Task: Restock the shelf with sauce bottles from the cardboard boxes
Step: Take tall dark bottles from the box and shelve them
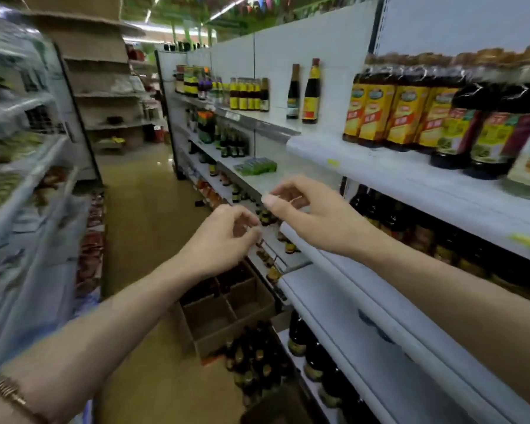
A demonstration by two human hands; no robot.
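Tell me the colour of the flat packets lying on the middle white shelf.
Green; the flat packets show best in the head view, though blurred.

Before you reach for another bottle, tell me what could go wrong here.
The open cardboard box and the loose dark bottles sit on the aisle floor beside the shelf base; a step back could knock them over. Both the left hand and the right hand are empty and raised, and the picture is blurred by motion, so a hasty reach might tip the two lone bottles on the upper shelf.

Bare forearms, coiled bracelet
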